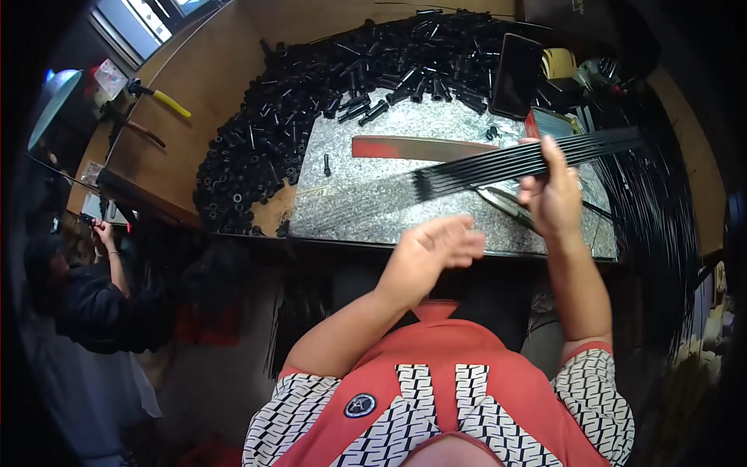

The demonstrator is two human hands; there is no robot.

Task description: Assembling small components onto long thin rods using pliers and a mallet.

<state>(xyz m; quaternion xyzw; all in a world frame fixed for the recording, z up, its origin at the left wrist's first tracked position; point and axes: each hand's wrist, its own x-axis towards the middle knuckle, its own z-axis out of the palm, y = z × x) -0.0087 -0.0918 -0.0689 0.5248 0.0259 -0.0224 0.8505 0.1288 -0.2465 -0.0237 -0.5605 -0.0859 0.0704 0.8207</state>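
My right hand (558,198) grips a flat, fanned bunch of thin black rods (498,165), with the thumb on top and the fingers beneath. The bunch is held slanting above a speckled grey stone slab (451,222), and much finer, pale wire-like ends trail from it toward the left. Close to the slab's front edge is my left hand (437,247), its fingers loosely bent and apart, slightly blurred, holding nothing. Behind the rods lies a flat metal strip (420,147) with a red end. A pair of pliers or shears (504,204) rests partly hidden under the bunch.
Many small black tubular parts (405,54) are heaped behind and left of the slab. One lone part (327,164) lies on it. A dark flat device (517,75) leans at the back. Long black rods (650,226) hang at right. A co-worker (97,288) sits left.
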